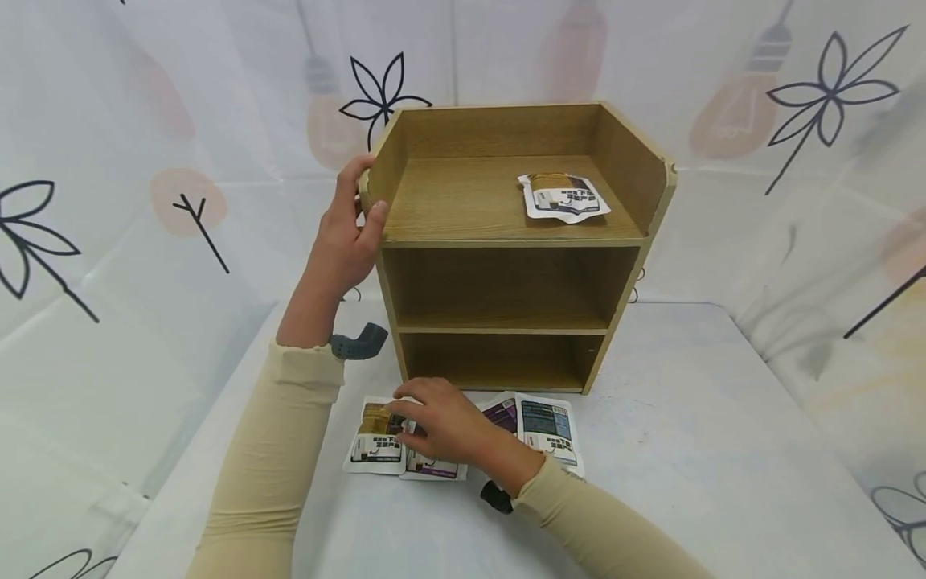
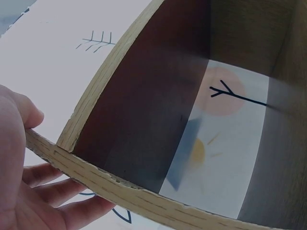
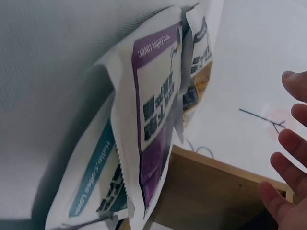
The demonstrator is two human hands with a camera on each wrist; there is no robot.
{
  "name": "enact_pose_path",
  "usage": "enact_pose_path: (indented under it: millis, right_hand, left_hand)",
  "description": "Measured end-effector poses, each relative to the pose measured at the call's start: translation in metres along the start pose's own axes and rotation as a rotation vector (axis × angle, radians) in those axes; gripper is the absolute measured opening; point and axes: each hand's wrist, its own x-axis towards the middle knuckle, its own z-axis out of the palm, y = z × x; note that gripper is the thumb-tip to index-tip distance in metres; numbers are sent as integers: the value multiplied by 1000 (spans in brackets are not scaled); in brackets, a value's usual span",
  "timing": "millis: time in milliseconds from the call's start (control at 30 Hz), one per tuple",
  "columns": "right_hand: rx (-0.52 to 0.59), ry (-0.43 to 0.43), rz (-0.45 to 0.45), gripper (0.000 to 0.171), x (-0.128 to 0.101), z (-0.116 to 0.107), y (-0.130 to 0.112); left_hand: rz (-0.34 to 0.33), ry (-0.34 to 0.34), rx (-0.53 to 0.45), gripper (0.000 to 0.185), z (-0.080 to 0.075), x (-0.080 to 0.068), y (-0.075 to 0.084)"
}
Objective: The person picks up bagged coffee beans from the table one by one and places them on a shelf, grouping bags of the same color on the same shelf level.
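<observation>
A small wooden shelf unit (image 1: 514, 241) stands upright on the table. My left hand (image 1: 350, 237) grips the upper edge of its left side panel, and in the left wrist view the thumb lies on one side of the panel (image 2: 110, 179) and the fingers on the other. Over a row of coffee pouches in front of the unit is my right hand (image 1: 444, 422), fingers loosely bent and holding nothing. Under it lie a brown pouch (image 1: 376, 442) and a purple pouch (image 1: 434, 468), partly hidden. The right wrist view has these fingers (image 3: 292, 143) apart from the purple-edged pouch (image 3: 156, 100).
One pouch (image 1: 564, 201) lies on the unit's top shelf, right of centre. A blue pouch (image 1: 547, 430) lies right of my hand, overlapping another purple one (image 1: 504, 414). White table surface (image 1: 687, 450) extends to the right; patterned sheeting (image 1: 239, 96) hangs behind.
</observation>
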Motion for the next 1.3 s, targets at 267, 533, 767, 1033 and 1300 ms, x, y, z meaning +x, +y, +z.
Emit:
enact_pose_path:
  millis: [267,533,767,1033,1300]
  right_hand:
    - [17,-99,30,47,5,12,-6]
    - [-30,-137,-11,51,10,25,-13]
    - [-65,-157,-24,54,14,32,-18]
    - [-64,-174,-19,54,17,39,-22]
    - [-85,-211,-14,55,19,49,-22]
  left_hand:
    - [2,6,2,50,0,0,-1]
    - [-2,6,5,50,1,1,-1]
    - [-4,0,-1,50,0,0,-1]
    - [-10,4,1,50,0,1,-1]
    - [-9,5,1,50,1,1,0]
